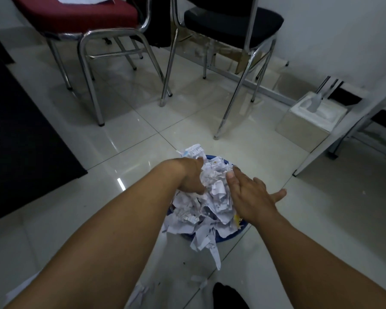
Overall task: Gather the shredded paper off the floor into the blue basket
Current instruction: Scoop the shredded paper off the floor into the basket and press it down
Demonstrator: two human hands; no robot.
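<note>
The blue basket [243,227] stands on the tiled floor [129,139] directly before me, heaped well above its rim with shredded paper [212,197]; only slivers of blue show, at its 12 o'clock edge and along 4 to 6 o'clock. My left hand [193,177] lies against the heap at 10 o'clock, fingers curled into the paper, gripping or pressing it, I judge, so the pile does not spill that way. My right hand [250,197] rests flat on the heap at 3 o'clock, fingers spread and straight, clamped on nothing; its purpose appears to be tamping the load down and inward. One long strip hangs over the rim at 6 o'clock; loose scraps [140,291] remain on the floor near my body at 7 o'clock, so the gathering is, in my judgement, nearly but not wholly complete. Two chairs, red-seated [76,12] and black-seated [232,21], stand well apart at 11 and 12 o'clock.
</note>
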